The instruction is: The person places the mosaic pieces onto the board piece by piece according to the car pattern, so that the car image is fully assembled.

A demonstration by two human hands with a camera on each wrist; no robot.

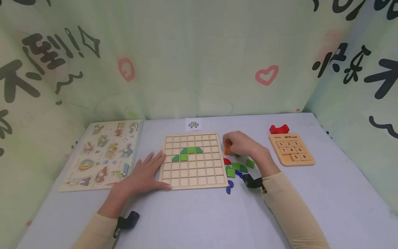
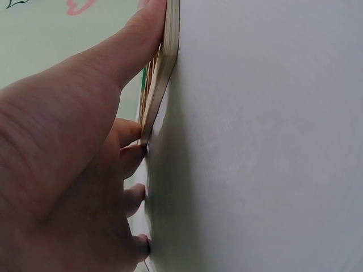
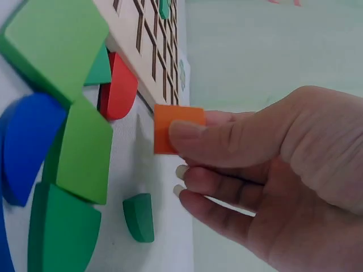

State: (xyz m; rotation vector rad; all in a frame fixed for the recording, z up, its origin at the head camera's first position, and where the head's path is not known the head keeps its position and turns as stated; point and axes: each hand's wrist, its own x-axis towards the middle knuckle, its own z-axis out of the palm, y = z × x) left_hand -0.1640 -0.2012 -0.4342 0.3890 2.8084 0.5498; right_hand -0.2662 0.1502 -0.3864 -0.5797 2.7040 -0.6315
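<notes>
My right hand [image 1: 240,143] pinches an orange square tile [image 3: 163,130] between thumb and forefinger, just off the right edge of a wooden grid board [image 1: 194,180]. The board carries green pieces: squares [image 1: 191,150] and quarter-round ones [image 1: 175,158], set in two rows. With fingers spread, my left hand [image 1: 141,178] rests at the board's left edge, its thumb along the front left corner. Under and in front of the right hand lie loose pieces: green squares [image 3: 85,150], dark green quarter-rounds [image 3: 139,218], a red piece [image 3: 120,88] and blue pieces [image 3: 31,144].
A small picture card [image 1: 193,124] lies behind the board. To the left is a large sheet with printed figures [image 1: 105,138], partly beneath the left hand. At the right stand a wooden number board [image 1: 287,159] and a red piece [image 1: 279,129]. A printed curtain [image 1: 199,69] surrounds the table.
</notes>
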